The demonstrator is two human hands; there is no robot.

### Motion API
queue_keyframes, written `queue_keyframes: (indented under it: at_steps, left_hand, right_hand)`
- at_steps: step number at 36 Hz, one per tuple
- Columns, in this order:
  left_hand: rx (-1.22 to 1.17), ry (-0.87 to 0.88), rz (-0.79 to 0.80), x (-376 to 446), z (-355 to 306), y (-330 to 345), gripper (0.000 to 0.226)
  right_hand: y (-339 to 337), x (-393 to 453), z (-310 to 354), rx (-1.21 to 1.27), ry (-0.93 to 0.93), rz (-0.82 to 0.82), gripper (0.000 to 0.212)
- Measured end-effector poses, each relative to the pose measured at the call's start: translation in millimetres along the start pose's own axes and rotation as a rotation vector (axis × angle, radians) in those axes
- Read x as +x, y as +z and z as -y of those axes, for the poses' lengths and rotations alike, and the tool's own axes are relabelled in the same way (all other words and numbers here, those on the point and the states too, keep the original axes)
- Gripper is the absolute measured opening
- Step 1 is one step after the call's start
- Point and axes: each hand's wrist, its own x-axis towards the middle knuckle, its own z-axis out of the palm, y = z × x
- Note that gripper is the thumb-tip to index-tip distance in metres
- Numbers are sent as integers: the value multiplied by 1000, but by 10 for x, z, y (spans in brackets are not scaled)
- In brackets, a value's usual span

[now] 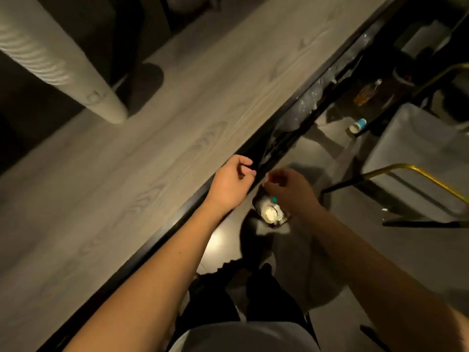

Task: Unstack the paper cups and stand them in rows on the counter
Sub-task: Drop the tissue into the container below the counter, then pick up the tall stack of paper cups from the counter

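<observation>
A long stack of white paper cups (50, 57) lies on the wood-grain counter (177, 110) at the upper left, its end pointing toward the counter's middle. My left hand (232, 182) hovers at the counter's black front edge with its fingers curled in and nothing visible in them. My right hand (288, 188) is just off the edge, below counter level, its fingers pinched together; whether they hold anything is unclear. Right beneath it sits a white cup with a teal band (271, 213), seen end-on inside something dark.
Crumpled clear plastic (309, 97) lines the ledge under the counter edge. A white cup with a blue band (357, 125) lies on the floor at right. Grey stools with gold frames (416, 171) stand to the right. My legs are below.
</observation>
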Motion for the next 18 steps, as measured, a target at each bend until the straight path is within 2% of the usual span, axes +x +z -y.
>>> queue_keyframes:
  at_steps: [4,5,7,11,14,18]
  left_hand:
    - [-27,71,-130,-223,-81,-680,12]
    - [-12,103,-185,-319,-101,-1116,12]
    - [-30,106,-193,-384,-109,-1336,12]
    - [-11,121,-329,-563,-69,-2114,9]
    - [-5,139,-391,-616,-95,-2529,14]
    - [-1,183,-463,-642,-219,-2867,21]
  right_hand:
    - [214,-261,686,36,-142,0,19]
    - [400,-340,1072,45,-217,14,19]
    - [483,-387,1321,62,-255,61,22]
    - [916,-491,2007,143,-316,128,19]
    - [1142,-534,2410,153,-395,130,16]
    - [1315,-591,2802,124,-462,124,21]
